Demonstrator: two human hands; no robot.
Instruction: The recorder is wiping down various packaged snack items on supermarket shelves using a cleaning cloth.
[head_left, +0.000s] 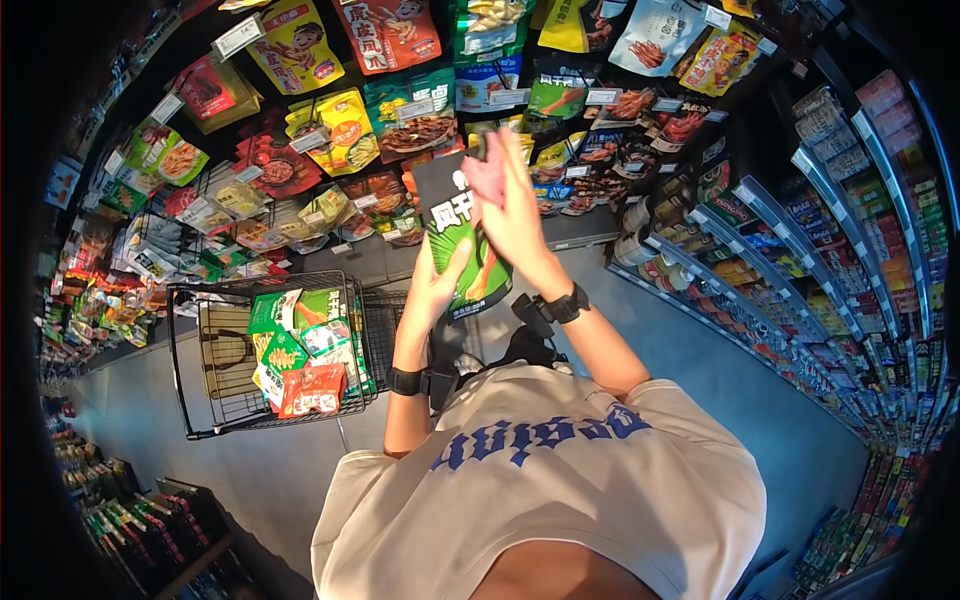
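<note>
My left hand (436, 281) grips the lower left side of a black and green snack pouch (480, 262), thumb across its front. The pouch is tilted in front of my chest and bears white writing and a picture of a drumstick-like snack. My right hand (517, 225) lies along the pouch's upper right edge, fingers extended, with a pink cloth (487, 176) between it and the pouch. The cloth covers part of the pouch's writing. Both wrists wear black straps with small devices.
Ahead, a hanging rack holds snack pouches (411, 124) with price tags. At left stands a black wire shopping cart (225, 416) with several packs, including a red pouch (313, 390). Shelves of cans (757, 225) line the right side. Grey floor (675, 360) lies between.
</note>
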